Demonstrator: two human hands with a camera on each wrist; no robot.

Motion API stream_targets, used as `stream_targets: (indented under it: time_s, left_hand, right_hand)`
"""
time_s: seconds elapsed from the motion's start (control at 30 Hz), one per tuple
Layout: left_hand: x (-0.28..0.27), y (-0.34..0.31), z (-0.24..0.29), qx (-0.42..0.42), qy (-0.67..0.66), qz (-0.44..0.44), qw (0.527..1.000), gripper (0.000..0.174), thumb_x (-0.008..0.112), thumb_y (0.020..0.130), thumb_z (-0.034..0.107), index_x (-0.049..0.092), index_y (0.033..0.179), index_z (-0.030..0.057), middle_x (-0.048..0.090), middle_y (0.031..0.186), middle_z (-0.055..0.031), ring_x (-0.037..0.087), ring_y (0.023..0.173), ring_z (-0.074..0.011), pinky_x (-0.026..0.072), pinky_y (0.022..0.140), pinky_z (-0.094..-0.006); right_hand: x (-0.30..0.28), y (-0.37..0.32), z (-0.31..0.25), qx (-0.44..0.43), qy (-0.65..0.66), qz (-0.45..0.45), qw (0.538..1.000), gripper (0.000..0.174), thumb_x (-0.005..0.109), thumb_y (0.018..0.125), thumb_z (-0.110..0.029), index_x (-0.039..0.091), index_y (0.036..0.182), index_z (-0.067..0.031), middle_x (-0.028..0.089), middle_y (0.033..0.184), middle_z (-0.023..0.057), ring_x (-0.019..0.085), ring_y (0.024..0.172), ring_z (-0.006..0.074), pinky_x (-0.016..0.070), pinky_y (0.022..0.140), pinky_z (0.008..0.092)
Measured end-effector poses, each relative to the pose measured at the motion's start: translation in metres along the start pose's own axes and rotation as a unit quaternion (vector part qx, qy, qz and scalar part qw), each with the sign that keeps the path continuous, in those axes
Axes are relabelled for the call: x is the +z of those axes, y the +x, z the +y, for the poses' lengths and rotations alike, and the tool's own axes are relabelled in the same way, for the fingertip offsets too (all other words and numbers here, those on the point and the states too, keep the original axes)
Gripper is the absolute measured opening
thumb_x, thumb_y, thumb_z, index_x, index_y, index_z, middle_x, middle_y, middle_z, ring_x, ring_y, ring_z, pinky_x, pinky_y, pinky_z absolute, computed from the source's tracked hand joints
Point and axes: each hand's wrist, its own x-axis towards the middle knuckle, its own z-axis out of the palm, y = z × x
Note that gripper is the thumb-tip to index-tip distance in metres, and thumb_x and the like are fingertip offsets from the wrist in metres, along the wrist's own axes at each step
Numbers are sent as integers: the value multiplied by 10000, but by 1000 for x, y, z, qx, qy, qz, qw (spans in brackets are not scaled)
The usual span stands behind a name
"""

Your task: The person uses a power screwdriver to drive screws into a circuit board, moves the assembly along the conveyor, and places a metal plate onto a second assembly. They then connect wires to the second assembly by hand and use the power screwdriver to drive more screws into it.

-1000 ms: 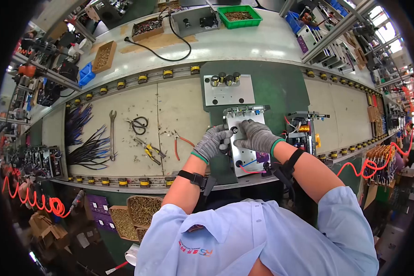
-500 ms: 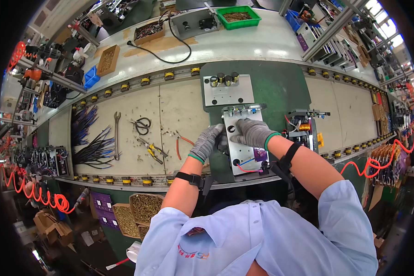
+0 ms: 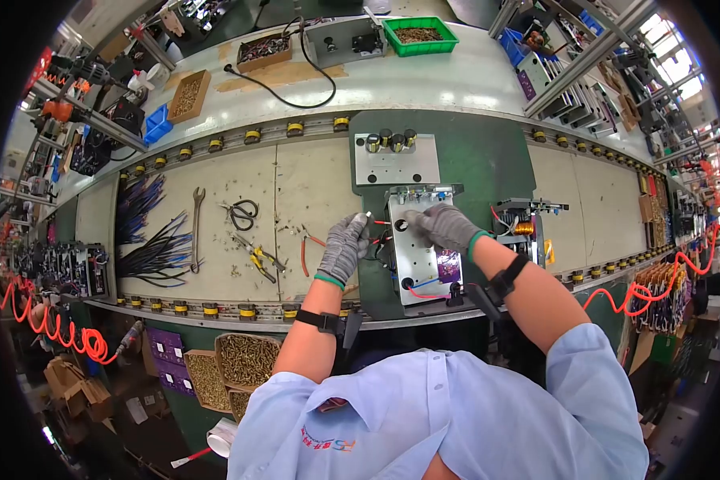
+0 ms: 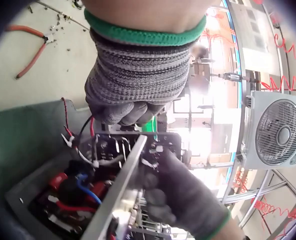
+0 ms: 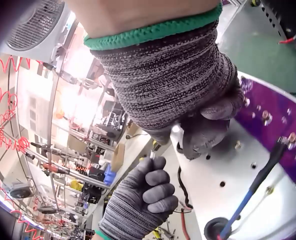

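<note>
A silver metal plate (image 3: 420, 268) with a dark ringed hole forms the face of an electronics unit in front of me. To its left, my left hand (image 3: 346, 246) pinches a small white connector (image 5: 152, 154) between thumb and forefinger, clear of the plate. Red and black wires (image 4: 91, 126) run from the unit up to that hand. My right hand (image 3: 448, 228) is over the plate's upper part, its bent fingertips close to the hole. Whether those fingers pinch anything I cannot tell. A blue wire (image 5: 237, 212) crosses the lower plate near a purple board (image 3: 449, 266).
Behind the unit stands another silver plate (image 3: 397, 160) with several capacitors. At right is a unit with a copper coil (image 3: 523, 228). Red-handled pliers (image 3: 304, 252), yellow pliers (image 3: 258, 258), scissors (image 3: 242, 214), a wrench (image 3: 196, 230) and wire bundles (image 3: 156, 260) lie to the left.
My left hand has drawn away leftward from the plate's edge, and the white connector now shows at its fingertips. My right hand's fingers have gathered and bent near the hole.
</note>
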Motion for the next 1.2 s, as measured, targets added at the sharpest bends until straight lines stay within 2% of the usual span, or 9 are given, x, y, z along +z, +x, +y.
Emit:
stream_targets:
  time_s: [0.13, 0.2, 0.27, 0.33, 0.47, 0.67, 0.73, 1.0, 1.2]
  left_hand:
    - [28, -6, -25, -30, 22, 2, 999, 207, 572, 1023, 297, 617, 970, 103, 531, 676, 45, 415, 468, -61, 326, 407, -225]
    - [22, 14, -52, -60, 21, 1, 998, 188, 560, 1026, 292, 601, 964, 119, 527, 679, 45, 434, 475, -69, 338, 403, -221]
    - [13, 25, -53, -150, -182, -35, 971, 166, 564, 1021, 273, 597, 977, 117, 538, 696, 37, 456, 486, -75, 352, 396, -219]
    - [-1, 17, -41, -120, -169, -49, 977, 154, 572, 1015, 255, 604, 980, 108, 539, 695, 35, 466, 488, -76, 357, 388, -222]
    - [-2, -3, -3, -54, 63, -26, 996, 154, 612, 993, 185, 623, 1056, 45, 542, 704, 24, 470, 503, -73, 363, 411, -234]
    - [13, 17, -4, -49, 178, -86, 979, 237, 616, 968, 197, 618, 1085, -10, 557, 680, -8, 485, 519, -93, 383, 473, -224]
    - [-5, 33, -14, -55, 30, -255, 965, 230, 626, 924, 181, 618, 1052, -10, 575, 667, -33, 509, 528, -111, 416, 495, -239]
    - [4, 41, -18, -97, -52, -249, 962, 228, 680, 893, 213, 628, 991, 15, 608, 675, -54, 575, 543, -133, 474, 508, -260]
    - [40, 17, 27, -88, 269, -142, 949, 411, 762, 854, 430, 668, 925, 36, 583, 648, -13, 549, 497, -128, 454, 487, -258]
  right_hand:
    - [35, 27, 0, 22, 14, -51, 998, 563, 515, 950, -514, 683, 835, 11, 693, 731, 119, 674, 583, 242, 550, 637, 397]
    - [43, 27, 16, -192, -254, 127, 939, 497, 525, 940, -475, 696, 878, -12, 697, 747, 123, 674, 590, 255, 551, 648, 405]
    - [39, 24, 29, -224, -260, 131, 930, 411, 576, 931, -426, 691, 887, -34, 683, 731, 94, 652, 568, 218, 536, 569, 381]
    - [30, 10, 29, -103, 247, 53, 962, 349, 609, 937, -379, 672, 868, -43, 638, 671, 50, 594, 524, 154, 479, 473, 319]
    - [12, -28, 30, -139, 367, 76, 917, 287, 635, 964, -330, 661, 857, -65, 526, 578, -15, 484, 484, 72, 394, 430, 260]
    - [15, -24, 18, -253, 354, 20, 900, 218, 705, 903, -165, 657, 876, 45, 615, 884, 21, 555, 832, 71, 469, 694, 252]
    - [34, -29, 20, -191, 213, -75, 955, 172, 709, 875, -129, 664, 857, 36, 623, 883, 37, 578, 833, 118, 497, 728, 307]
    - [67, -22, 33, -315, 60, -58, 945, 112, 710, 748, -77, 634, 735, 3, 594, 769, 103, 593, 689, 262, 508, 660, 375]
    - [70, -16, 38, -347, -19, -39, 937, 195, 723, 762, -143, 597, 707, -5, 575, 768, 136, 588, 699, 306, 497, 681, 402]
